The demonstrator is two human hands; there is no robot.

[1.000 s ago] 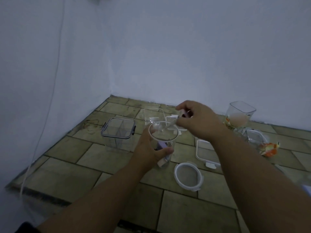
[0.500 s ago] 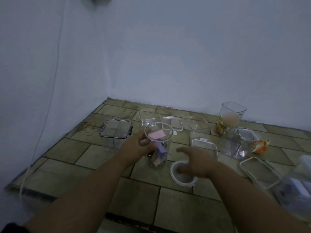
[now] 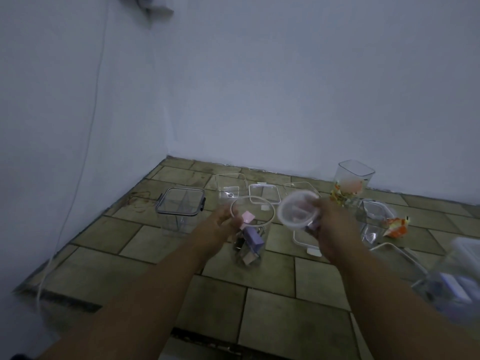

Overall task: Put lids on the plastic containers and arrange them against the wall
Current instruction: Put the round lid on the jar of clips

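Left hand (image 3: 223,219) grips the clear round plastic jar (image 3: 250,229) just below its open rim; the jar stands on the tiled floor (image 3: 272,302) and holds a pink card and purple blocks. Right hand (image 3: 328,224) grasps the round translucent lid with white rim (image 3: 298,209), tilted, in the air just right of the jar mouth and not touching it.

Step in hand, as judged: seating this lid. To do it well, the lid should be levelled, centred over the rim, then pressed evenly around the edge while the left hand steadies the jar wall. The pink card stands near the mouth and may catch the lid.

Room: the clear square container with grey latched lid (image 3: 180,203) stands left, already closed. Open containers and loose rectangular lids crowd the floor behind and right of the jar. The strip of floor along the back wall (image 3: 285,100) left of the tall clear open container (image 3: 354,178) looks free for lining up.
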